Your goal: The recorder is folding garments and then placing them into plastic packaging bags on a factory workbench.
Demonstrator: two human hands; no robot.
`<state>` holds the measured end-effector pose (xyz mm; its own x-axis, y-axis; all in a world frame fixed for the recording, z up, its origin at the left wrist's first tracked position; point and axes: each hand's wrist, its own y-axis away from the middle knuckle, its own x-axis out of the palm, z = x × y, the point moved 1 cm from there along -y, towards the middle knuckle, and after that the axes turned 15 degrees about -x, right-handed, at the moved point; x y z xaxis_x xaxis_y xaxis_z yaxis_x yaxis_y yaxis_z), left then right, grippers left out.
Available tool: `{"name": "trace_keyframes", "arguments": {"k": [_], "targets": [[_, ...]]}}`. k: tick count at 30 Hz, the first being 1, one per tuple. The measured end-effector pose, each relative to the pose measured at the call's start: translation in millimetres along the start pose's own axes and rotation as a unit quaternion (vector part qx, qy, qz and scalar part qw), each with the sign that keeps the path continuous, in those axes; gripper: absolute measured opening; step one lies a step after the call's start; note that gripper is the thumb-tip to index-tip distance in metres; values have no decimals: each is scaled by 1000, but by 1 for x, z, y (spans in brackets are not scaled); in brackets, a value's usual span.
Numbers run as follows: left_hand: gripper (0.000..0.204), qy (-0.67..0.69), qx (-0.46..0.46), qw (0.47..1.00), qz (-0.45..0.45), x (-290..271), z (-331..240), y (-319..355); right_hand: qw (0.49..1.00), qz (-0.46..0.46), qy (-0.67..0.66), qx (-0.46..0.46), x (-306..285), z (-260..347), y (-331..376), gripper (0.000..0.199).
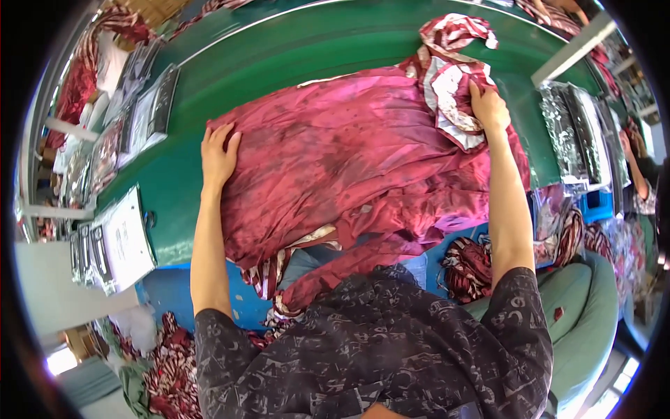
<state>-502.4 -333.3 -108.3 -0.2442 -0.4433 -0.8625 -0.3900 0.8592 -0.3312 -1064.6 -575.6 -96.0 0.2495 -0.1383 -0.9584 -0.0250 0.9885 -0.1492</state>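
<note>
A crumpled, dark pink satin garment with darker blotches lies spread across the green table, its lower folds hanging over the near edge toward my lap. At its far right end, red-and-white patterned trim with a pale lining is bunched up. My left hand rests on the garment's left edge, thumb apart from the other fingers. On the right, my right hand has its fingers curled on the cloth beside the trim; what lies under the palm is hidden.
Clear plastic packages stand at the table's right. More flat packages and a white sheet line the left side. Striped cloth heaps lie low at left. A pale metal post rises at the far right.
</note>
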Motion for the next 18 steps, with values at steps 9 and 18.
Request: {"name": "trace_keyframes", "arguments": {"k": [9, 18], "targets": [[38, -99, -63, 992, -47, 25, -15, 0, 954, -152, 239, -95, 13, -56, -14, 33], [27, -1, -13, 999, -51, -10, -51, 8, 976, -146, 128, -99, -31, -57, -48, 38]]}}
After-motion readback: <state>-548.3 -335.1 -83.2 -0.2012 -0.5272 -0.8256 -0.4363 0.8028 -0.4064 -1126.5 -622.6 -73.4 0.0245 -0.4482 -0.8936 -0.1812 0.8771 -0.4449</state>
